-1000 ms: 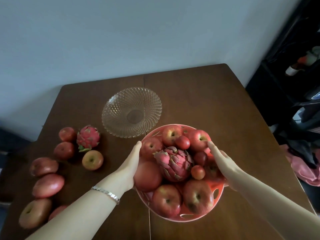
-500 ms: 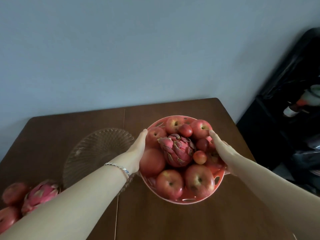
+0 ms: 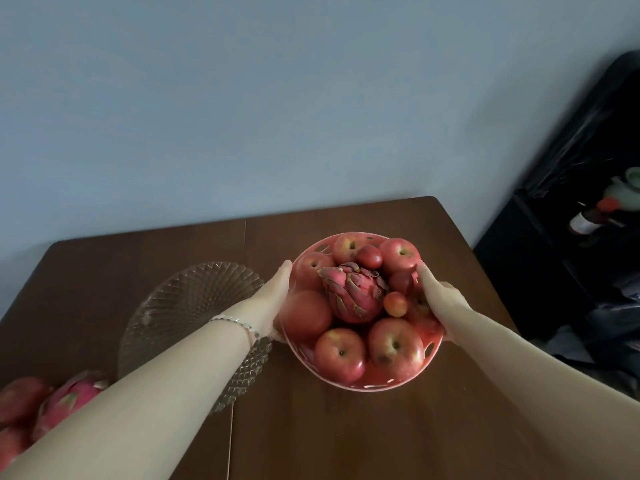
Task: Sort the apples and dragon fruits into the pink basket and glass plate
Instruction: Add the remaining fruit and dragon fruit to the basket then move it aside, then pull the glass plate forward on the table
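The pink basket (image 3: 372, 382) sits right of centre on the brown table, piled with several red apples (image 3: 341, 353) and one dragon fruit (image 3: 353, 294) on top. My left hand (image 3: 275, 297) grips its left rim and my right hand (image 3: 438, 299) grips its right rim. The empty glass plate (image 3: 187, 299) lies to the left, partly under my left forearm. Another dragon fruit (image 3: 67, 400) and loose apples (image 3: 19, 398) show at the bottom left edge.
The table's (image 3: 346, 438) right edge runs close to the basket. Beyond it stands dark furniture with bottles (image 3: 588, 220). A pale blue wall rises behind the table's far edge.
The basket, held on both sides, has travelled farther back and to the right on the table. My view has tilted up, so the loose fruit on the left is mostly out of frame.
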`<state>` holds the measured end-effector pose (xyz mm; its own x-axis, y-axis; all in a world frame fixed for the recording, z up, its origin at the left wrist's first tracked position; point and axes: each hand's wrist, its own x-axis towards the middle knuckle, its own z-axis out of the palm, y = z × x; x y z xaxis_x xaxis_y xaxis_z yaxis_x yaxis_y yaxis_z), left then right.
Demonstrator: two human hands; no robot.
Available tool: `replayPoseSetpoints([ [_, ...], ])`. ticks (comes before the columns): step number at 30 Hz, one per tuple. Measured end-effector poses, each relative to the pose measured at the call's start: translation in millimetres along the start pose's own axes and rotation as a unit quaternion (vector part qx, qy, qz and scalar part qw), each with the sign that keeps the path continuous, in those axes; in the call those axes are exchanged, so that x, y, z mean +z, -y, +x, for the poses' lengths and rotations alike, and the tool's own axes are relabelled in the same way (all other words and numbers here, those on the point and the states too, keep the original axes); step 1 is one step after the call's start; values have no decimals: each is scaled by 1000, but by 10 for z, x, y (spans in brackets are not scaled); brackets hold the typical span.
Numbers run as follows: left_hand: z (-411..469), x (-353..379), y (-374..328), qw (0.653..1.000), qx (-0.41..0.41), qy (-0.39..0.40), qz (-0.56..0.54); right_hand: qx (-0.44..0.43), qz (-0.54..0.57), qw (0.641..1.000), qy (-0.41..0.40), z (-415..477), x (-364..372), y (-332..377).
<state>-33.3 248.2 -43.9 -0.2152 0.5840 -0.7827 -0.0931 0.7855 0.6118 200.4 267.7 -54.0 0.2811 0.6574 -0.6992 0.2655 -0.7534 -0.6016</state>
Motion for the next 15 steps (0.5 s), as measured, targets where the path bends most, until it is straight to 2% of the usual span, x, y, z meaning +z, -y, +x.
replayPoseSetpoints([
  [1,-74,-70,46,994,65,-36,81,-32,-27,998,-45,-71,20,-17],
  [2,-184,-178,120,963,152,-84,207,-74,-49,993,-83,-162,39,-31],
  [3,-221,-316,267,905,236,-141,326,-122,-59,986,-101,-281,62,-39],
  [4,-248,-479,427,831,287,-173,443,-172,-60,978,-98,-428,86,-48],
  [6,-363,-753,777,708,313,-190,603,-257,-64,962,-68,-730,145,-85],
  [7,-380,-827,936,662,304,-181,661,-292,-67,952,-58,-837,174,-111],
  [8,-383,-878,1104,631,269,-162,709,-321,-72,943,-49,-936,214,-160],
  [10,-400,-971,1312,599,258,-167,739,-343,-73,936,-19,-1142,302,-301],
  [15,-464,-1017,1427,572,305,-205,733,-345,-113,929,70,-1540,462,-726],
])
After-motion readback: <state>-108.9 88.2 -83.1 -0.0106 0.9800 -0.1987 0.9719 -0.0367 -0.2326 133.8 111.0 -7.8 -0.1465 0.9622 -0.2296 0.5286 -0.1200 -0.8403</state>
